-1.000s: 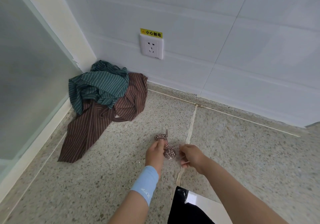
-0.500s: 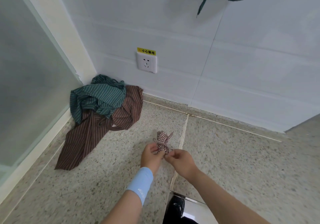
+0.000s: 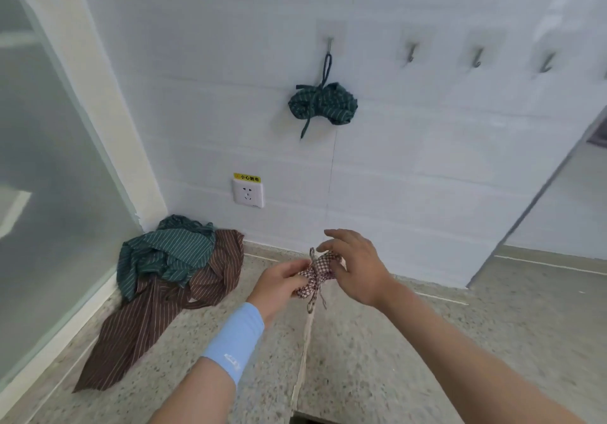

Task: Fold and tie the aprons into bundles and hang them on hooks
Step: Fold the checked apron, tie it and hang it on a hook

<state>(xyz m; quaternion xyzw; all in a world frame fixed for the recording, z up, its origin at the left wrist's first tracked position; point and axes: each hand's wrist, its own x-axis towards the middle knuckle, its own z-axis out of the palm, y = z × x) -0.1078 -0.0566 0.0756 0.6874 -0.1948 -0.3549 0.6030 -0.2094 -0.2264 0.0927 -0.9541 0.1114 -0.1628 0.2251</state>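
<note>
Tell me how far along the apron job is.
Done: one green striped bundle hangs on the leftmost hook. In hand: left hand grips the checked bundle, right hand touching it. Left: hang it, bundle the green apron and brown apron heaped on the floor.

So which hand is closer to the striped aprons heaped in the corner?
Left. The left hand sits just right of the heap, holding the checked bundle; the right hand is farther right, beyond the bundle.

Checked bundle (image 3: 318,274) partly behind right hand (image 3: 359,267)
</note>
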